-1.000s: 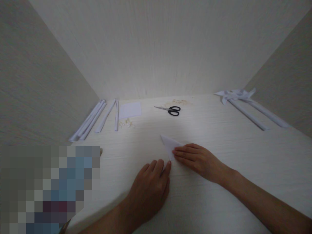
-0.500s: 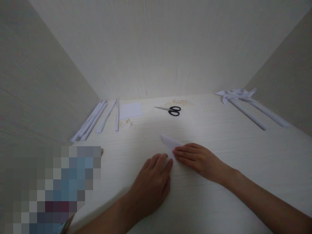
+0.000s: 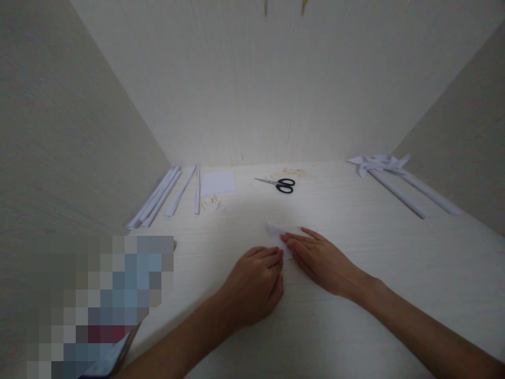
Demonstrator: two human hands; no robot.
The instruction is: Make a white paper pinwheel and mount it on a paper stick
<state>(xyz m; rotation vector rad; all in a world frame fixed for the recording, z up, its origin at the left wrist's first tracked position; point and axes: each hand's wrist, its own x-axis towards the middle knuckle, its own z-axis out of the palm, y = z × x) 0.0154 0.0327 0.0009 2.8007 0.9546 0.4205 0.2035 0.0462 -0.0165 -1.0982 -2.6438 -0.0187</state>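
A small folded piece of white paper (image 3: 275, 230) lies on the white tabletop, partly covered by my hands. Its pointed far end sticks out to the upper left. My right hand (image 3: 324, 259) rests flat on the paper with its fingers stretched out. Close by on the left, my left hand (image 3: 254, 284) is closed, the fingertips pinched together at the paper's near edge. Black-handled scissors (image 3: 284, 185) lie beyond both hands, blades pointing left.
Several rolled paper tubes (image 3: 157, 202) lie at the left wall, beside a square white sheet (image 3: 219, 182). Small pale scraps (image 3: 213, 203) sit below it. At right are two long paper tubes (image 3: 398, 195) and folded paper pieces (image 3: 381, 162). A pixelated area hides the lower left.
My left fingers have curled closed at the paper's edge, while my right hand stays flat on it with one finger raised slightly apart. The camera view has shifted a little.
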